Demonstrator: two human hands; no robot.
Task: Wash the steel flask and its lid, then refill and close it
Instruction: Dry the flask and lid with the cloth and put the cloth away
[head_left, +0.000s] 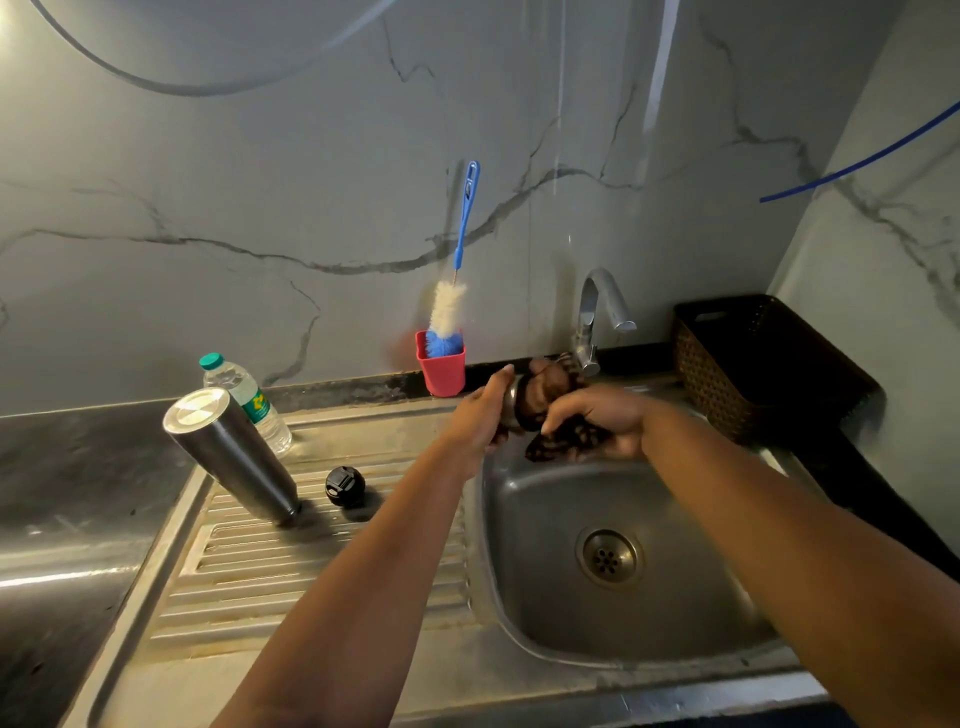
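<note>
Head view shows my left hand (480, 415) gripping a small steel piece (511, 402), my right hand (597, 421) rubbing it with a dark cloth (558, 441), while the flask (234, 457) and black lid (344, 486) drain, refilling not yet done.

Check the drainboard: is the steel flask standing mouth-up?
No: the steel flask stands inverted on the drainboard, its flat base on top, beside the black lid.

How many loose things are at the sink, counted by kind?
Bottles and flasks: 2, steel flask, plastic water bottle
Caps: 1, black lid
Brushes: 1, bottle brush
Holders: 2, red cup, dark basket
Cloths: 1, dark cloth
Total: 7
</note>
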